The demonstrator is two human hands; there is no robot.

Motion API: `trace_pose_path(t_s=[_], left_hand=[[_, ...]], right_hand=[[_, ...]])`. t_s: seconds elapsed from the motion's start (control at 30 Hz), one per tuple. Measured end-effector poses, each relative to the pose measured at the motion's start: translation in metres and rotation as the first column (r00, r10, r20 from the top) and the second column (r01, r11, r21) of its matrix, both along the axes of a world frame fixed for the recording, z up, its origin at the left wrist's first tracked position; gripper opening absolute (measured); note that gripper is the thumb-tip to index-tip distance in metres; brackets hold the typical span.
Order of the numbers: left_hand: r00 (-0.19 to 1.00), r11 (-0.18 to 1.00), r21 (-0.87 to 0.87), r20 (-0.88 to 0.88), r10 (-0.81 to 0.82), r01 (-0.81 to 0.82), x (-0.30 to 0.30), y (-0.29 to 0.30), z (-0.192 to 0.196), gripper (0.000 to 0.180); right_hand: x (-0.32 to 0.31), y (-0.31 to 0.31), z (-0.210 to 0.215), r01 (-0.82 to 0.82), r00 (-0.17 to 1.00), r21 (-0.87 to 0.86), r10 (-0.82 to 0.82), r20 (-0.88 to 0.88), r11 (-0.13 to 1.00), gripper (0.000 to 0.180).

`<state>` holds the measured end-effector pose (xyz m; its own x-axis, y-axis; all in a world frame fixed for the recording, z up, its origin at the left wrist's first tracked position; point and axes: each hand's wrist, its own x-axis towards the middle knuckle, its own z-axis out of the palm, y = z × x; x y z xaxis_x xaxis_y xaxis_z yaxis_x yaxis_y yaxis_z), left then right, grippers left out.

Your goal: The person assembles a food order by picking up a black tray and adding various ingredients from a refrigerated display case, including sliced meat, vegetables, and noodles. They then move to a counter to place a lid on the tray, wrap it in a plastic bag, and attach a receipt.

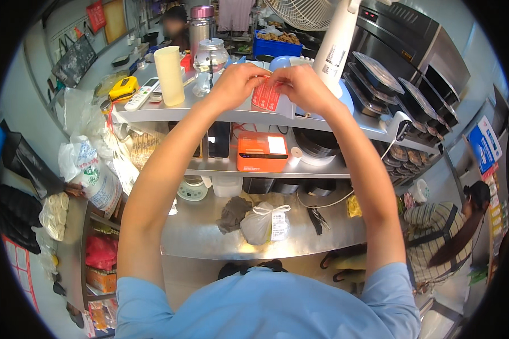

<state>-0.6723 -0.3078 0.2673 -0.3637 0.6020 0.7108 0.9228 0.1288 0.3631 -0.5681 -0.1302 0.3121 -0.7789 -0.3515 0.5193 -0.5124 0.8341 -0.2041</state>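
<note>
Both my arms reach forward over the top shelf. My left hand [241,85] is closed in a pinch at the upper left edge of a red sticker sheet [266,100] with pale printing. My right hand [303,86] pinches the same sheet from the right, its fingertips bent over the upper edge. The sheet hangs tilted between the hands, with a whitish backing showing at its right. Whether a sticker has come loose under the fingers is hidden. Below, on the lower counter, lies a knotted white plastic bag [255,229] with a printed receipt [280,226] on it.
A cream cup stack [169,76], a glass jar [210,53] and a remote [143,95] stand left of my hands. To the right are a white fan [336,51] and lidded black trays [376,73]. An orange machine [262,151] sits below. Another person [444,237] is at right.
</note>
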Motion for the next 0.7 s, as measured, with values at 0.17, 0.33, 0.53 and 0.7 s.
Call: trace_pose_path(t_s=[0.17,0.33,0.53,0.7], left_hand=[[0.999,0.997,0.067,0.018,-0.044,0.042,-0.01,-0.001,-0.011,0.021],[0.999,0.997,0.064,0.015,-0.043,0.042,-0.026,0.001,-0.013,0.023],[0.998,0.998,0.002,0.028,-0.064,0.064,-0.032,0.003,-0.017,0.027],[0.996,0.997,-0.007,0.049,-0.071,0.071,-0.021,0.003,-0.011,0.029]], right_hand=[[-0.003,-0.008,0.01,0.018,0.999,0.215,-0.009,-0.045,0.976,0.018],[-0.002,-0.02,0.019,0.098,0.995,0.245,-0.102,0.002,0.965,0.016],[0.005,-0.011,-0.007,-0.063,0.998,0.229,0.054,0.043,0.971,0.019],[0.008,-0.009,-0.019,0.05,0.913,0.319,0.086,-0.399,0.946,0.008]])
